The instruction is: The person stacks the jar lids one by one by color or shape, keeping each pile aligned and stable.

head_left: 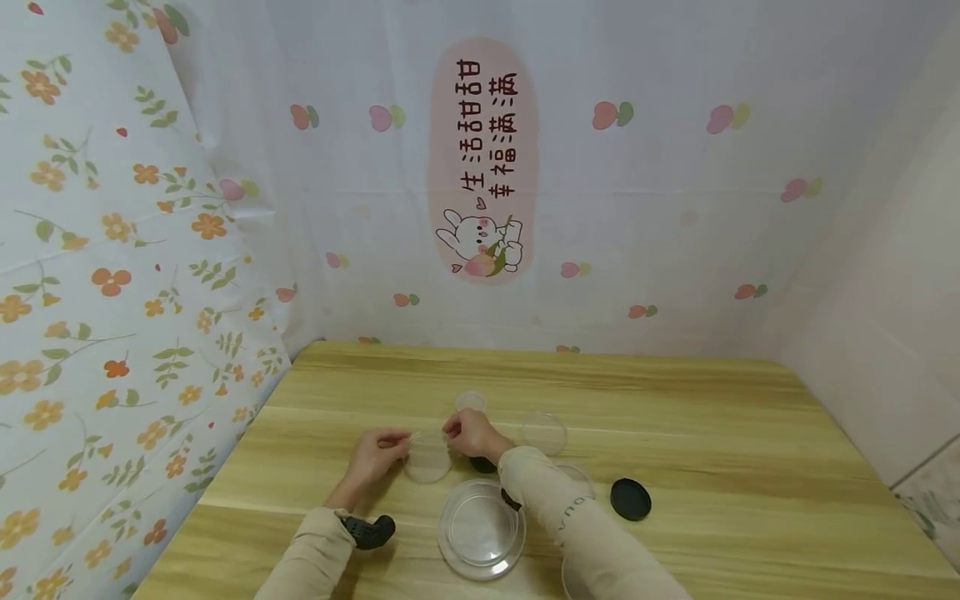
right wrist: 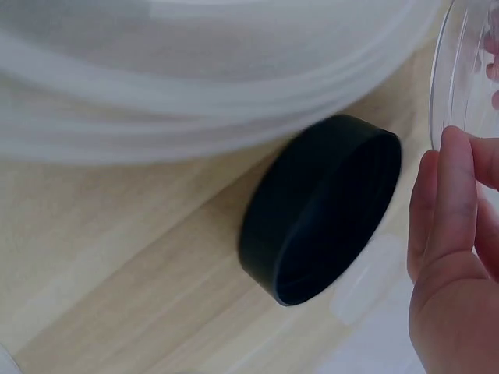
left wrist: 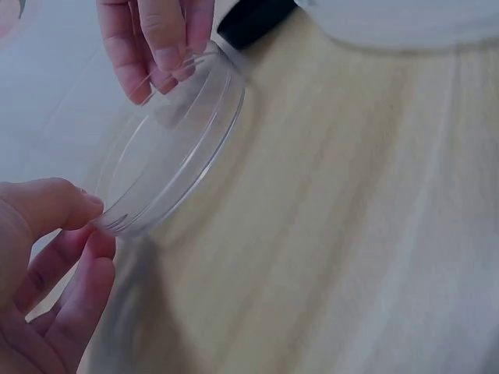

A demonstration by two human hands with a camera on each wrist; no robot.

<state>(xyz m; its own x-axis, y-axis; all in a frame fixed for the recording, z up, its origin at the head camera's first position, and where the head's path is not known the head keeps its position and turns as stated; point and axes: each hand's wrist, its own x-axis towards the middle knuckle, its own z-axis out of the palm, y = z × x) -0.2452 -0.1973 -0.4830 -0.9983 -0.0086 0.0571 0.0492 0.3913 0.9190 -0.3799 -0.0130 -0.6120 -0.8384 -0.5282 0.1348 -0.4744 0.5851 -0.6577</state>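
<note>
Between both hands is a clear shallow round dish (head_left: pixel 428 460) that looks like a petri dish. My left hand (head_left: pixel 373 458) pinches its left edge; in the left wrist view the thumb lies over the rim with the fingertips under it. On the opposite edge, my right hand (head_left: pixel 472 432) pinches the rim with thumb and fingers. The left wrist view shows the dish (left wrist: pixel 175 156) tilted above the wooden table. A black round lid (right wrist: pixel 320 210) with a raised rim lies just below my right hand, partly hidden by it in the head view.
Nearest me sits a large clear round container (head_left: pixel 482 533). A small clear disc (head_left: pixel 471 401) and a larger clear disc (head_left: pixel 543 433) lie farther back. Another clear round piece (head_left: pixel 579 477) is partly under the right sleeve. A second black lid (head_left: pixel 631 499) lies to the right.
</note>
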